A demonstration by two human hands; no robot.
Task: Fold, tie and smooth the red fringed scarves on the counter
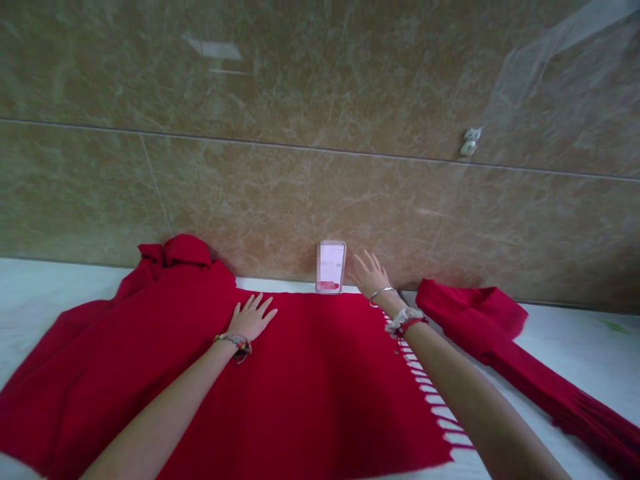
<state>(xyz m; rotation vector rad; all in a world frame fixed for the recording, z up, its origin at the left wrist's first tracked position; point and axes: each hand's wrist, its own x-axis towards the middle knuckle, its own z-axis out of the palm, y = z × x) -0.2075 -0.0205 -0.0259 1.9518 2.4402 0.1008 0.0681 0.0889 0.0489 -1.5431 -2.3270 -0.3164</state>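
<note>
- Nearest: red cloth [325, 380] laid out on white bench [595, 340], near edge running out of pic at bottom; prob. spread so its surface & edges lie flat.
- Fringe [433, 394] along its R side, strands apart w/ white showing btwn; partly under R forearm.
- L side: bunched cloth [115, 353], heaped up to the wall; looks cont. w/ the flat part, can't be sure. Prob. piled there to leave the middle free.
- Far R: narrow red strip [500, 350], folded lengthwise, apart from the fringe; prob. set aside for room.
- L hand [253, 317]: palm down on cloth nr its far edge, fingers spread wide, nothing gripped; likely pressing so cloth doesn't slide.
- R hand [367, 270]: fingers spread, holding nothing, just R of phone, past cloth's far R corner. Touching wall or not: can't tell.
- Phone [331, 267]: upright, against wall btwn the hands, screen out; prob. propped for easy viewing.
- Farthest: tiled wall [300, 87], small white fitting [471, 142] on it, upper R; purpose unclear.
</note>
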